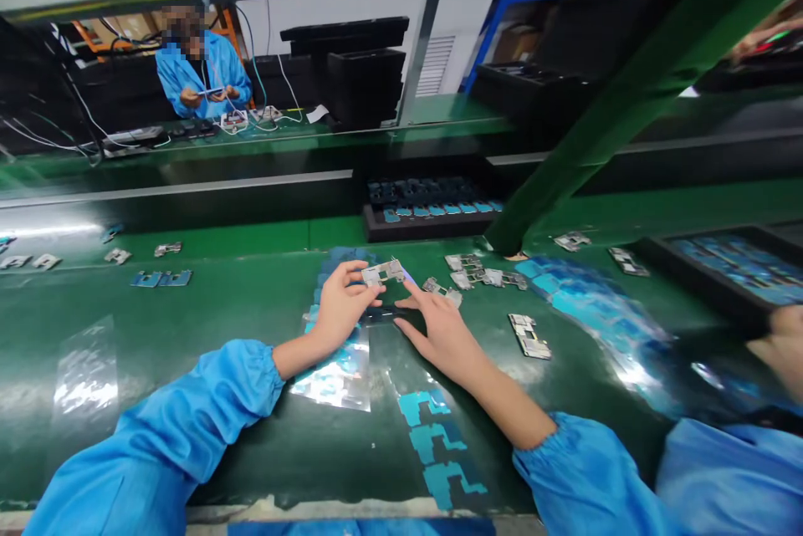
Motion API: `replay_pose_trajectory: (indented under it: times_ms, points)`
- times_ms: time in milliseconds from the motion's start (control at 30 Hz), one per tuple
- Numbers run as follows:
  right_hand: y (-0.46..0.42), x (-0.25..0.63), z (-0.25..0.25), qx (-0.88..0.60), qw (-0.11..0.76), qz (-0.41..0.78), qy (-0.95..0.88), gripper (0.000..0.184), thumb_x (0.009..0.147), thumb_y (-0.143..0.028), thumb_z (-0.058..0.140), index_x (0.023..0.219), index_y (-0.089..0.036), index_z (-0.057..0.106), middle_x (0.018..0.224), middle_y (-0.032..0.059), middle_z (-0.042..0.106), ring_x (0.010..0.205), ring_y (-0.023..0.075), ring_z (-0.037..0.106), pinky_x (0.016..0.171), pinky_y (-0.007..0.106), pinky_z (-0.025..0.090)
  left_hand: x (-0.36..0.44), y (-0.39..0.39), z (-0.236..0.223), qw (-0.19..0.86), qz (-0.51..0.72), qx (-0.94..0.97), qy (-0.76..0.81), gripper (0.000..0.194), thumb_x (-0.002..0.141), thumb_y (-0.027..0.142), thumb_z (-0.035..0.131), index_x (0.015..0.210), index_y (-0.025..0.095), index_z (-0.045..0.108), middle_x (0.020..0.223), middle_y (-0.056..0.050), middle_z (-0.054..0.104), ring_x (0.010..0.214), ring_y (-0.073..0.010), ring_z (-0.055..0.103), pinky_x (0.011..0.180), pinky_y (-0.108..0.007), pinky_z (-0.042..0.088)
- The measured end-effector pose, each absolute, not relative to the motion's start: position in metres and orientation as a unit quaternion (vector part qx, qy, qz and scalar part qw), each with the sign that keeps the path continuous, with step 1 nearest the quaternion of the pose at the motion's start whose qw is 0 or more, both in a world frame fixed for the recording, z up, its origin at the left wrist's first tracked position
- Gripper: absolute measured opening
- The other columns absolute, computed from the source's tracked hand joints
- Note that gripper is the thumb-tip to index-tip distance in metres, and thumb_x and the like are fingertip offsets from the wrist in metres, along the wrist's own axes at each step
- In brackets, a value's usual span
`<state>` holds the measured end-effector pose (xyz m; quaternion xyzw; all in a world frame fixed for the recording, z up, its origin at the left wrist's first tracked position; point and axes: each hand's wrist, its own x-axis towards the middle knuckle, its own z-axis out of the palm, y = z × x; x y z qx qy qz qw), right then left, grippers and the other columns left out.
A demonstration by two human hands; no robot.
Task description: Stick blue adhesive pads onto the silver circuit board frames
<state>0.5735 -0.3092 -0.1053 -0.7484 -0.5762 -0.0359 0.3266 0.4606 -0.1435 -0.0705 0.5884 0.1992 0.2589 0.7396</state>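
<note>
- Board [384,272]: small metal-and-circuit board, held in the air above the belt, just ahead of both hands.
- Left hand [342,306]: closed on the board's edge, pinching it between thumb and fingers.
- Right hand [442,335]: open, fingers spread, not gripping anything; index finger [405,283] extended just beside the board.
- Dark strip [390,314]: narrow black item directly under the hands; exact kind could not be told.
- Loose boards [483,275]: a cluster lying on the belt, right of the held board, with one more [530,336] nearer the right forearm.
- Film sheets [332,369]: clear plastic printed with blue shapes, lying under and around the hands; more [595,327] lay to the right.
- Belt [251,310]: green, carrying further boards at far left.
- Trays [430,210]: black, holding blue-marked parts, one ahead and another [733,273] at right.
- Second person's hand [774,344]: at the right edge, beside that tray.
- Co-worker [201,76]: blue smock, across the line, holding a small item in both hands.
</note>
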Motion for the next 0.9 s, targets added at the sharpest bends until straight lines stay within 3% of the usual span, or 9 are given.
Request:
replay_pose_trajectory:
  times_ms: [133,233,333,433,533,633,800,900]
  points:
    - [-0.309,0.573,-0.100,-0.731,0.344,-0.041,-0.588,0.047,0.101,-0.027,0.049,0.146,-0.024,0.035,0.105,0.0076,0.066,0.101,0.0296,0.059,0.095,0.052,0.044,0.458,-0.144,-0.082,0.721,0.262,0.618,0.170,0.032,0.082,0.029,0.072,0.109,0.018,0.057,0.106,-0.007,0.064,0.088,-0.0185,0.073,0.077,-0.029,0.060]
    - [-0.309,0.574,-0.093,-0.720,0.406,-0.024,-0.563,0.032,0.099,-0.031,0.054,0.130,-0.022,0.053,0.097,0.0066,0.066,0.097,0.0275,0.061,0.091,0.047,0.048,0.458,-0.142,-0.089,0.705,0.244,0.642,0.180,0.019,0.087,0.028,0.066,0.101,0.017,0.059,0.099,-0.007,0.068,0.091,-0.0173,0.072,0.086,-0.029,0.056]
    - [-0.310,0.575,-0.085,-0.712,0.469,-0.005,-0.523,0.017,0.094,-0.037,0.063,0.102,-0.023,0.066,0.092,0.0065,0.067,0.092,0.0267,0.062,0.087,0.043,0.050,0.458,-0.142,-0.090,0.694,0.211,0.658,0.203,0.026,0.087,0.028,0.066,0.109,0.018,0.057,0.089,-0.006,0.070,0.090,-0.0180,0.071,0.083,-0.029,0.055]
    - [-0.312,0.575,-0.080,-0.713,0.512,0.050,-0.476,0.019,0.090,-0.041,0.068,0.088,-0.022,0.068,0.090,0.0061,0.067,0.089,0.0265,0.062,0.084,0.041,0.049,0.457,-0.145,-0.086,0.678,0.187,0.686,0.186,0.039,0.078,0.028,0.076,0.112,0.020,0.057,0.097,-0.007,0.068,0.090,-0.0190,0.070,0.081,-0.031,0.056]
    - [-0.313,0.575,-0.079,-0.709,0.549,0.137,-0.421,0.021,0.086,-0.043,0.071,0.087,-0.021,0.068,0.090,0.0055,0.066,0.087,0.0252,0.062,0.081,0.038,0.048,0.456,-0.147,-0.084,0.661,0.189,0.708,0.159,0.051,0.070,0.022,0.082,0.114,0.022,0.058,0.111,-0.008,0.063,0.092,-0.0189,0.070,0.083,-0.033,0.058]
    - [-0.315,0.576,-0.079,-0.691,0.575,0.203,-0.390,0.022,0.084,-0.042,0.072,0.089,-0.021,0.069,0.091,0.0050,0.065,0.088,0.0241,0.061,0.080,0.037,0.049,0.455,-0.148,-0.085,0.649,0.183,0.724,0.148,0.044,0.073,0.017,0.077,0.113,0.022,0.060,0.116,-0.008,0.059,0.087,-0.0163,0.070,0.079,-0.031,0.060]
    - [-0.318,0.576,-0.076,-0.690,0.565,0.175,-0.418,0.015,0.089,-0.036,0.065,0.094,-0.023,0.072,0.102,0.0061,0.064,0.100,0.0246,0.059,0.092,0.040,0.045,0.455,-0.148,-0.087,0.611,0.198,0.754,0.134,0.042,0.075,0.010,0.071,0.113,0.023,0.061,0.123,-0.007,0.053,0.085,-0.0128,0.067,0.073,-0.026,0.060]
    - [-0.319,0.576,-0.075,-0.680,0.579,0.174,-0.415,0.016,0.090,-0.037,0.064,0.092,-0.024,0.074,0.101,0.0065,0.063,0.101,0.0245,0.059,0.089,0.038,0.046,0.455,-0.148,-0.089,0.590,0.208,0.771,0.118,0.045,0.074,0.006,0.068,0.114,0.024,0.061,0.122,-0.006,0.053,0.087,-0.0119,0.064,0.071,-0.023,0.059]
